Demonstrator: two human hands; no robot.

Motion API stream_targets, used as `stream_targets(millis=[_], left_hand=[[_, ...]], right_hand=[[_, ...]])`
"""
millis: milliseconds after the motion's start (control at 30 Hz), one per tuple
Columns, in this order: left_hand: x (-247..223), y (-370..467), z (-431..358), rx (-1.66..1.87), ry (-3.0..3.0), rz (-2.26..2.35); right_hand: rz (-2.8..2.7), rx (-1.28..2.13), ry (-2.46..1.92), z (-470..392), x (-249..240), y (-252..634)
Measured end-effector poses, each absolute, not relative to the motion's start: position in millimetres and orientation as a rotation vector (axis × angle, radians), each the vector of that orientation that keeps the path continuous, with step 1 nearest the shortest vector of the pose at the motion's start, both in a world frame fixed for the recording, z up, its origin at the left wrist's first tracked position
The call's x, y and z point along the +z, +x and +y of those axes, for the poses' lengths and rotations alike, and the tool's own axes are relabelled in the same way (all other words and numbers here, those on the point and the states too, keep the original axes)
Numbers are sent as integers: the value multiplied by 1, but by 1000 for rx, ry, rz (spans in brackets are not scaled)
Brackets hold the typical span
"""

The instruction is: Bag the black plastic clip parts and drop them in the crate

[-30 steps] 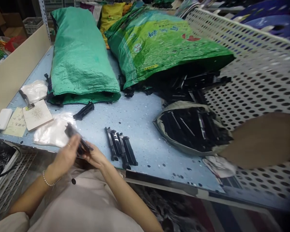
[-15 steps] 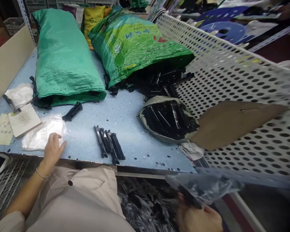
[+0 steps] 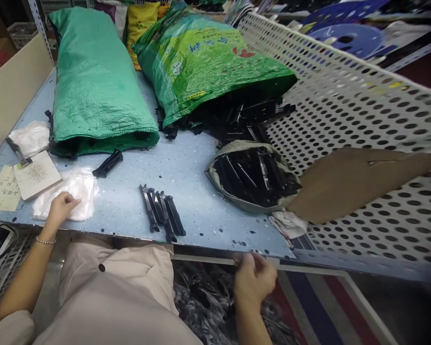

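Note:
My left hand [image 3: 62, 207] rests over a stack of clear plastic bags [image 3: 84, 191] near the table's front edge. Its thumb and forefinger are pinched together at the top bag. My right hand [image 3: 254, 279] is just below the table edge, with nothing seen in it and its fingers loosely bent, apart from the thumb. Beneath it lies a heap of black parts in clear bags [image 3: 204, 302]. Between my hands, several black plastic parts [image 3: 162, 213] lie side by side on the table. One more black part [image 3: 108, 163] sits beyond the bags.
A teal sack [image 3: 96, 81] and a green printed sack [image 3: 215, 62] spill black parts at the back. An open cloth bag [image 3: 215, 179] of black parts leans by the white perforated panel [image 3: 345, 110]. At left are a block [image 3: 38, 175] and a handwritten note [image 3: 5, 189].
My right hand has let go of a clear bag with a black part and come back left, up to the table edge. My left hand has shifted left and closed to a pinch.

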State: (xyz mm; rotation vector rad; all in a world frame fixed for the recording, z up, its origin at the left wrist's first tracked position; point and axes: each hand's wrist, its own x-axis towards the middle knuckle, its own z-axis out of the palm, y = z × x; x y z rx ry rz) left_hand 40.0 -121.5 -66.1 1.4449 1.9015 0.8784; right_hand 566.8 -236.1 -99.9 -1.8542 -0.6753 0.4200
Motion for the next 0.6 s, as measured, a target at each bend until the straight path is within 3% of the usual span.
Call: stream_targets(millis=[200, 333, 433, 600], left_hand=[[-57, 30, -121, 941, 1121, 1773], [-59, 26, -127, 1069, 1142, 1826], [-62, 24, -132, 1051, 1074, 1752], [-68, 27, -131, 1048, 1028, 1683]], right_hand=[[-2076, 361, -1908, -151, -59, 439], [-2297, 402, -2076, -122, -48, 398], [-2066, 890, -1958, -110, -42, 391], [-1173, 2090, -1103, -116, -38, 336]])
